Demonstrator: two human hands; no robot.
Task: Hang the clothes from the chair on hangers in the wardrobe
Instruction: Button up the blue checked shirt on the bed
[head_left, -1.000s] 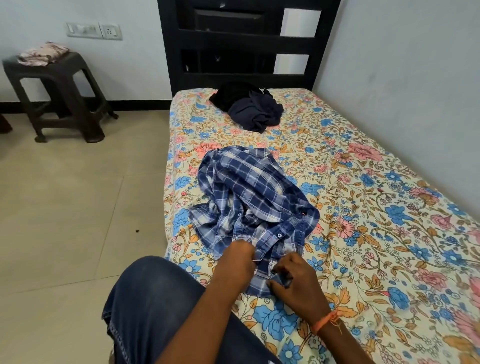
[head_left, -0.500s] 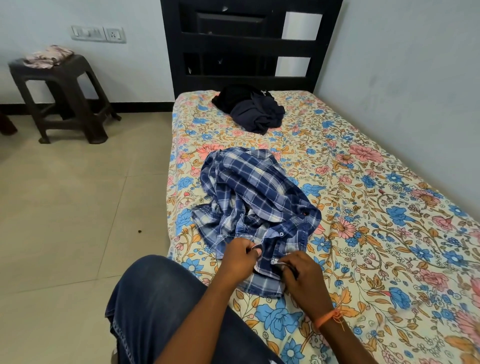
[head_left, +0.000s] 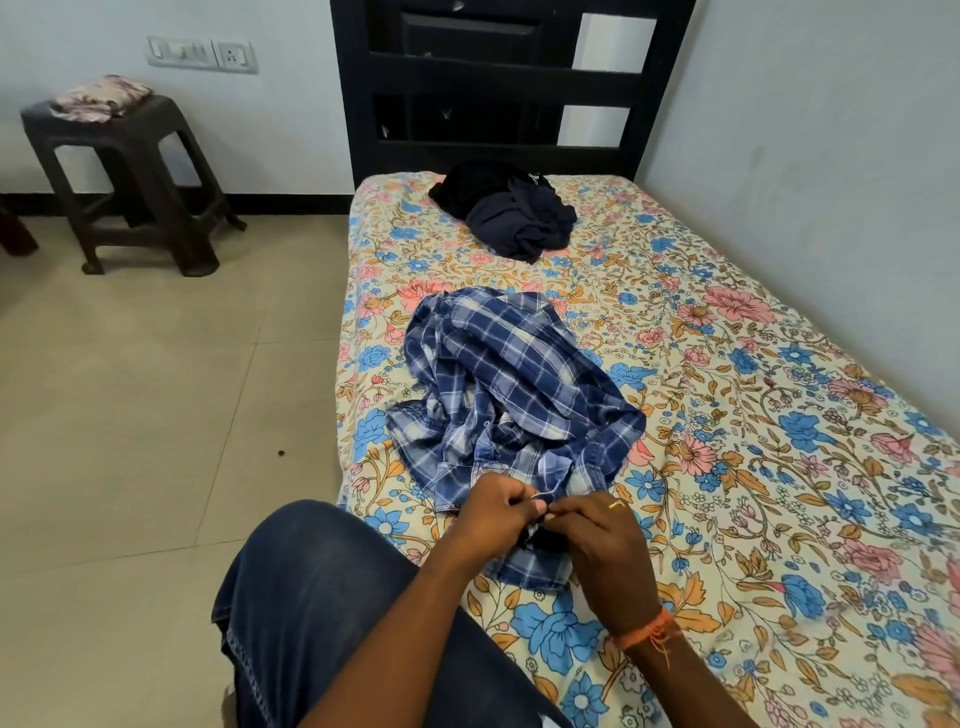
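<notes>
A crumpled blue and white plaid shirt (head_left: 498, 395) lies on the floral bedsheet (head_left: 753, 415) near the bed's left edge. My left hand (head_left: 493, 514) and my right hand (head_left: 597, 530) meet at the shirt's near edge, each pinching the fabric between fingers and thumb. What sits between the fingertips is too small to tell. A heap of dark clothes (head_left: 511, 210), black and navy, lies farther up the bed by the headboard. No hanger or wardrobe is in view.
A black headboard (head_left: 493, 88) stands at the far end, a pale wall runs along the right. A dark plastic stool (head_left: 130, 176) with a folded floral cloth (head_left: 101, 96) stands on the tiled floor at left. My knee in blue jeans (head_left: 322, 587) rests by the bed.
Both hands have drawn closer together at the shirt's near edge and lifted the fabric slightly. The view has shifted a little; the rest of the shirt and the dark clothes lie as before.
</notes>
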